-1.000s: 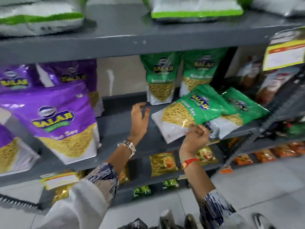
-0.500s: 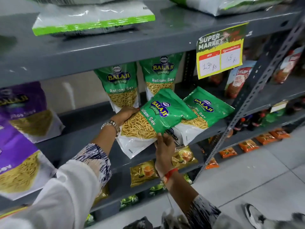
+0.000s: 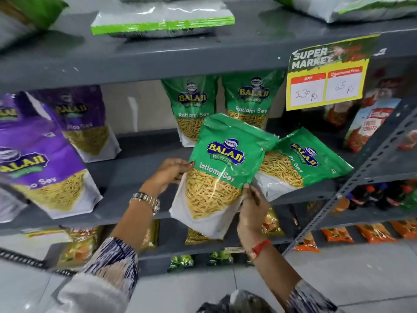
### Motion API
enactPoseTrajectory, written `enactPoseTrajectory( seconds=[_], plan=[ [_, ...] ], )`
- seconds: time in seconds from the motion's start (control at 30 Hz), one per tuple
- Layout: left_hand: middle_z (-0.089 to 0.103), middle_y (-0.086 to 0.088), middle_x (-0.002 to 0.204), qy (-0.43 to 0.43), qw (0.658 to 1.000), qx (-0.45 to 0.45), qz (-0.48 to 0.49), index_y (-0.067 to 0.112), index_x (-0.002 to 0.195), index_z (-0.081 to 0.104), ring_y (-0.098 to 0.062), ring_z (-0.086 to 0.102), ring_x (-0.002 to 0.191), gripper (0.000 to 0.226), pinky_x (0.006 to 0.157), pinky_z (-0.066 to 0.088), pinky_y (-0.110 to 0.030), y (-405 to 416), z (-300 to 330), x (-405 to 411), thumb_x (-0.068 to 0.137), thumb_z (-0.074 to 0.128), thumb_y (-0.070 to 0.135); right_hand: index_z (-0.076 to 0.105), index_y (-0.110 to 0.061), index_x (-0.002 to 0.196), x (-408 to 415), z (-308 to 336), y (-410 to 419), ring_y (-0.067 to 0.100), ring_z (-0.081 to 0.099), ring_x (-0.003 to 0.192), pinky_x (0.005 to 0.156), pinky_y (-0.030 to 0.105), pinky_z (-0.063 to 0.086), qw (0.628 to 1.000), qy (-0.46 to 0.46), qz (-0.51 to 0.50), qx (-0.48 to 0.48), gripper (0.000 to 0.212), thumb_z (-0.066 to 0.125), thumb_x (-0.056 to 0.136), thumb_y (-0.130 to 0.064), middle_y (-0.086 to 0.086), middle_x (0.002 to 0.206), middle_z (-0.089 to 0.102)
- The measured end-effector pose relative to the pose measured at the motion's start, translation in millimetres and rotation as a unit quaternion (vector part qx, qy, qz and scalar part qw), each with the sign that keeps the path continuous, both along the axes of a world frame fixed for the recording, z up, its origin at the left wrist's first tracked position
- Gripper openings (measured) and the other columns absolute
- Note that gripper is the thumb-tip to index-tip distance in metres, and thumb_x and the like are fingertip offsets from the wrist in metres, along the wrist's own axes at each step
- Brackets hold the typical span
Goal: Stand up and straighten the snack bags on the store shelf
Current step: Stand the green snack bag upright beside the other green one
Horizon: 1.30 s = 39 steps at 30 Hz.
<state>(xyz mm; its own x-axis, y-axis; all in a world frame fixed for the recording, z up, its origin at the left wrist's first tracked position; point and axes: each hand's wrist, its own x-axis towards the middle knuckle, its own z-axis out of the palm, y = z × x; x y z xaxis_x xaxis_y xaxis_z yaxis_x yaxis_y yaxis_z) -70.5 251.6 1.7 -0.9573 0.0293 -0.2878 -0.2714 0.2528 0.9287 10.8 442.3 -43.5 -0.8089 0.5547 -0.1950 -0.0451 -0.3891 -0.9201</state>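
A green Ratlami Sev bag (image 3: 222, 168) is held nearly upright at the front of the grey shelf (image 3: 135, 168). My left hand (image 3: 169, 173) grips its left edge and my right hand (image 3: 251, 207) grips its lower right corner. Behind and to its right a second green bag (image 3: 300, 163) lies tilted on the shelf. Two more green bags (image 3: 191, 109) (image 3: 251, 102) stand upright at the back. Purple sev bags (image 3: 42, 168) (image 3: 83, 123) lean at the left.
A yellow price sign (image 3: 327, 80) hangs from the shelf above. A slotted upright post (image 3: 365, 168) runs diagonally at the right. Red packets (image 3: 370, 127) stand beyond it. Small snack packs (image 3: 336, 234) fill the lower shelves. Bare shelf shows between the purple and green bags.
Both hands took hold of the front green bag and turned it from lying slanted to nearly upright. The view shifted right and closer.
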Motion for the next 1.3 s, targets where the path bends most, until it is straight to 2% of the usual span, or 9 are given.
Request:
enactPoseTrajectory(
  seconds=[0.17,0.27,0.4,0.5,0.67,0.8,1.0,1.17,1.3],
  plan=[
    [0.065,0.008,0.050,0.035,0.997,0.070,-0.001,0.014,0.071,0.053,-0.006,0.057,0.049,0.015,0.050,0.049,-0.020,-11.2,11.3,45.2,0.086,0.055,0.013,0.070,-0.017,0.084,7.2,18.6,6.7,0.022,0.062,0.089,0.087,0.041,0.053,0.997,0.053,0.023,0.042,0.015,0.060,0.085,-0.006,0.005,0.087,0.069],
    [0.057,0.009,0.041,0.066,0.991,0.117,0.005,0.014,0.066,0.048,-0.002,0.045,0.037,0.023,0.040,0.043,-0.015,-21.0,29.6,71.9,0.088,0.050,0.008,0.072,-0.015,0.087,14.8,35.3,3.1,0.024,0.063,0.091,0.092,0.047,0.052,0.996,0.064,0.036,0.046,0.013,0.062,0.083,-0.008,-0.001,0.084,0.070],
    [0.056,0.008,0.040,0.096,0.984,0.147,0.010,0.013,0.063,0.044,0.000,0.044,0.035,0.027,0.037,0.041,-0.015,-35.3,48.6,97.8,0.089,0.046,0.007,0.070,-0.020,0.085,32.6,56.0,-5.2,0.008,0.064,0.082,0.084,0.030,0.053,0.989,0.112,0.062,0.069,0.017,0.061,0.084,-0.007,-0.017,0.072,0.073],
    [0.063,0.009,0.047,0.110,0.980,0.163,0.016,0.021,0.055,0.055,-0.003,0.056,0.042,0.036,0.043,0.049,-0.018,-43.9,50.9,109.6,0.088,0.050,0.009,0.069,-0.017,0.087,46.3,63.1,-10.6,0.000,0.064,0.075,0.077,0.020,0.053,0.987,0.133,0.068,0.066,0.015,0.059,0.086,-0.005,-0.019,0.068,0.072],
    [0.071,0.009,0.058,0.116,0.979,0.157,0.053,0.022,0.060,0.057,-0.005,0.066,0.058,0.029,0.056,0.056,-0.020,-44.3,43.5,114.4,0.087,0.054,0.012,0.069,-0.019,0.086,46.3,67.5,-15.7,0.014,0.063,0.083,0.090,0.043,0.052,0.986,0.115,0.100,0.070,0.014,0.058,0.087,-0.010,-0.010,0.077,0.072],
    [0.072,0.010,0.060,0.101,0.975,0.168,0.106,0.018,0.069,0.055,-0.006,0.066,0.061,0.019,0.060,0.056,-0.019,-35.9,36.1,96.7,0.087,0.054,0.013,0.068,-0.013,0.092,14.2,65.0,-14.4,0.021,0.063,0.093,0.098,0.052,0.049,0.983,0.087,0.137,0.082,0.012,0.057,0.088,-0.013,0.002,0.089,0.069],
    [0.069,0.010,0.057,0.072,0.971,0.172,0.152,0.017,0.071,0.053,-0.005,0.063,0.058,0.018,0.060,0.054,-0.018,-20.5,34.2,46.9,0.088,0.053,0.010,0.062,-0.005,0.107,-46.8,62.3,-8.1,0.017,0.057,0.103,0.109,0.046,0.040,0.986,0.039,0.159,0.037,0.020,0.055,0.090,-0.011,0.001,0.097,0.064],
    [0.062,0.000,0.076,0.074,0.962,0.184,0.189,0.016,0.072,0.052,-0.006,0.061,0.060,0.019,0.065,0.054,-0.021,-15.1,27.1,20.8,0.089,0.050,0.008,0.060,-0.016,0.095,-77.0,56.8,-5.8,0.017,0.056,0.103,0.109,0.046,0.040,0.976,0.051,0.201,0.065,0.009,0.053,0.091,-0.012,0.001,0.099,0.063],
    [0.065,0.001,0.077,0.074,0.955,0.188,0.216,0.016,0.075,0.054,-0.005,0.063,0.060,0.022,0.076,0.053,-0.027,-20.0,11.1,12.0,0.090,0.045,0.004,0.060,-0.018,0.102,-85.1,40.5,-7.5,0.031,0.058,0.115,0.107,0.054,0.041,0.964,0.058,0.239,0.101,0.017,0.057,0.087,-0.025,0.021,0.119,0.063]
  ],
)
